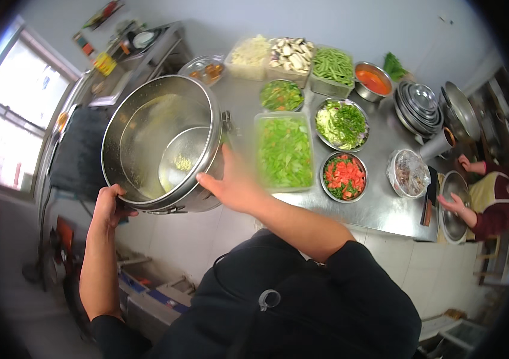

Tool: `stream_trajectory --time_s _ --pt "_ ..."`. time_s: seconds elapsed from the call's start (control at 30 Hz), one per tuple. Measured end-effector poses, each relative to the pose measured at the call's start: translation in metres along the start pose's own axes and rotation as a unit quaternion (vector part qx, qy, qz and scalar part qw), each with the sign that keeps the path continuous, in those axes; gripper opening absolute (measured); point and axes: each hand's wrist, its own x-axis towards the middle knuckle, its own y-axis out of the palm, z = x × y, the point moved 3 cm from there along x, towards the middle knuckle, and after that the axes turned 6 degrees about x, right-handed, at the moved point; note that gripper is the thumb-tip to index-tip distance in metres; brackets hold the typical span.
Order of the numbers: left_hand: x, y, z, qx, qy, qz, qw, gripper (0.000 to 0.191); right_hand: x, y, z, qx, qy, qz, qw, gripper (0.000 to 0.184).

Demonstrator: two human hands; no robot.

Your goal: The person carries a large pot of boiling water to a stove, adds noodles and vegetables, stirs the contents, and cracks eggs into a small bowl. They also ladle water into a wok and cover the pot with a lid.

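Note:
A large stainless steel pot (160,92) tilts between my two hands, its mouth towards me. Inside it lie cloudy liquid and a smaller metal bowl (185,139) with pale yellowish bits in it. My left hand (113,206) grips the pot's near left edge. On the pot's right side rests my right hand (225,179), thumb near the rim; its fingers are partly blurred. Just right of that hand, a rectangular tub of chopped green vegetables (283,152) stands on the steel table (382,215).
Bowls of chopped tomato and greens (344,176) and shredded vegetables (342,123) stand mid-table. Tubs of green beans (333,66) and sliced eggplant (291,56) line the wall. A cleaver (431,193) lies at right, near a co-worker's hands (454,204) over a metal basin (450,224).

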Motion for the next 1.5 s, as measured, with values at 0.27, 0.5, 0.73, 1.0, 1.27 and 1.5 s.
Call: stream_trajectory --time_s 0.27,0.5,0.73,1.0,1.27,1.5 --pt "0.112 0.016 -0.040 0.102 0.074 0.182 0.975 0.038 0.019 0.014 -0.041 0.041 0.058 -0.121 0.990 0.082" --pt "0.312 -0.050 -0.048 0.300 0.183 0.210 0.913 0.037 -0.009 0.016 -0.060 0.252 0.172 -0.315 0.899 0.043" --pt "0.492 0.029 -0.004 0.616 0.448 0.125 0.636 0.068 -0.071 0.028 -0.068 0.212 0.253 -0.534 0.779 0.029" --pt "0.518 0.062 0.022 0.654 0.397 0.180 0.618 0.058 -0.178 -0.020 -0.140 0.306 0.298 -0.652 0.626 0.029" --pt "0.393 0.056 0.044 0.546 0.366 0.160 0.737 0.059 -0.202 -0.126 -0.233 0.368 0.255 -0.684 0.575 0.038" --pt "0.356 0.091 0.107 0.608 0.258 0.131 0.739 0.058 -0.188 -0.194 -0.274 0.375 0.325 -0.593 0.634 0.032"
